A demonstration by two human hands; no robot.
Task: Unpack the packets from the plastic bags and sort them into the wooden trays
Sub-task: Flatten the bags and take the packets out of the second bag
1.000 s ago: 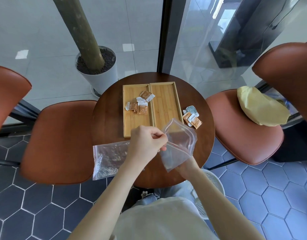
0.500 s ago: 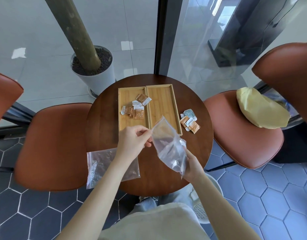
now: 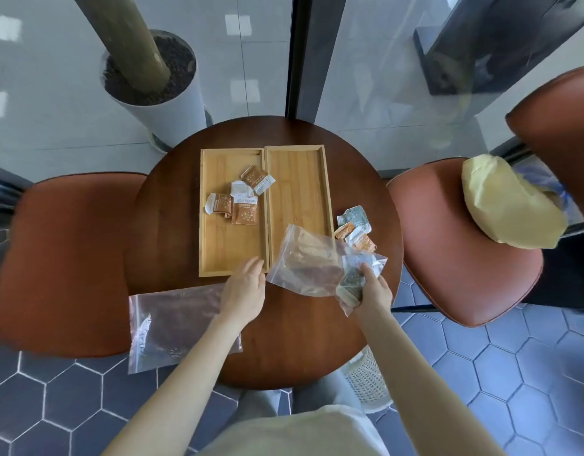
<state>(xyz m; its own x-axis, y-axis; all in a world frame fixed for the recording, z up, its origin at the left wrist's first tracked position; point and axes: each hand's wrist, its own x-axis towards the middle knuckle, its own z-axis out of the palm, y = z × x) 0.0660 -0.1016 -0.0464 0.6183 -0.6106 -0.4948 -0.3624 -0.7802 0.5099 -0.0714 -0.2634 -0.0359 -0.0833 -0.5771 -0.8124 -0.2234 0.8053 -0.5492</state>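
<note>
Clear plastic zip bag [image 3: 308,263], crumpled, held just above the round dark-wood table [image 3: 172,205] at about 5 o'clock from table centre. The right hand [image 3: 371,287] is closed around its lower end, fingers bunching the film over a few packets that look still inside; exact count cannot be told. The left hand [image 3: 246,286] is loosely open, fingers spread, holding nothing, just beside the bag's mouth edge but apart from it.

Change: half a second ago the left hand pinched the bag's top while it hung upright; now that pinch is released and the bag is tipped sideways, mouth pointing toward 10 o'clock, over the near corner of the right wooden tray [image 3: 297,192]. It reads as the bag opened and about to be emptied or reached into.

The left wooden tray [image 3: 218,248] at 12 o'clock holds a cluster of brown-and-white packets [image 3: 238,200]. The right tray is touching it, side by side, with nothing in it. A small pile of grey and orange packets [image 3: 355,227] lies on the table at 3 o'clock, outside both trays, unsorted. A second flat clear bag [image 3: 175,327] lies at 7 o'clock, overhanging the table edge, looking emptied.

Judgement: mid-task; one bag done, one in hand, loose pile left to sort.
</note>
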